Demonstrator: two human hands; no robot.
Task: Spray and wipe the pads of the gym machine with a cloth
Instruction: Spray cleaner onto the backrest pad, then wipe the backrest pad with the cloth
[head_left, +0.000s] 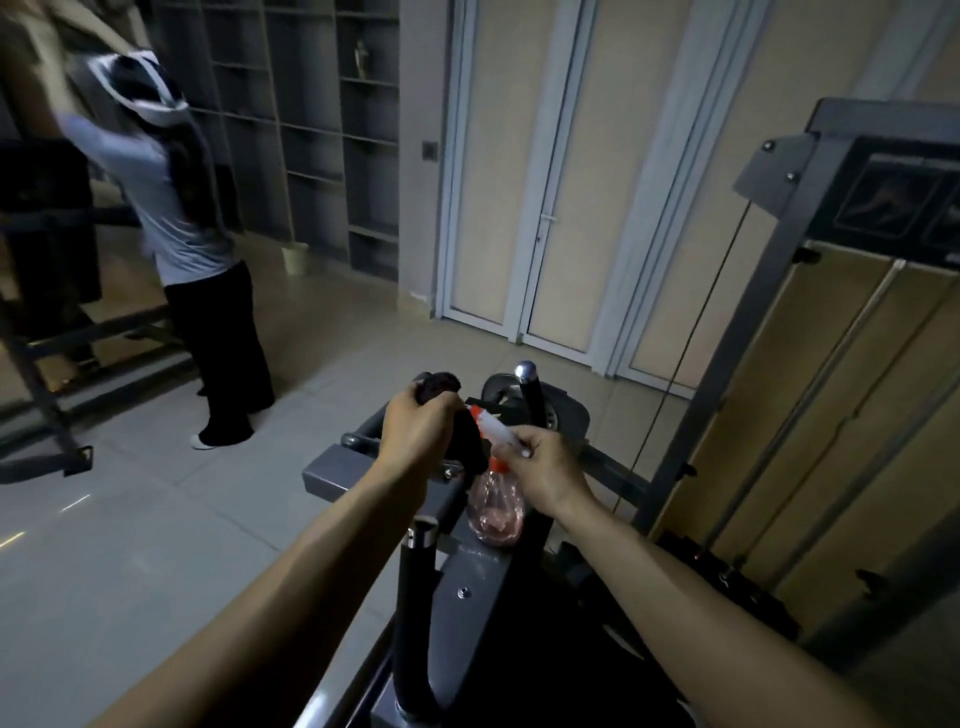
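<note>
Cloth (451, 415) and bottle (494, 499) in hands

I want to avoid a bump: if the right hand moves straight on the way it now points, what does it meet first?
Probably the dark cloth in the left hand: the right hand aims the spray bottle nozzle up-left at it, though depth is unclear.

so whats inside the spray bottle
The clear spray bottle in the right hand shows faint pinkish liquid; its level is unclear, and the hand covers the neck.

second person (176, 218) standing left; grey shelving (322, 119) behind; closed double doors (540, 171).
</note>
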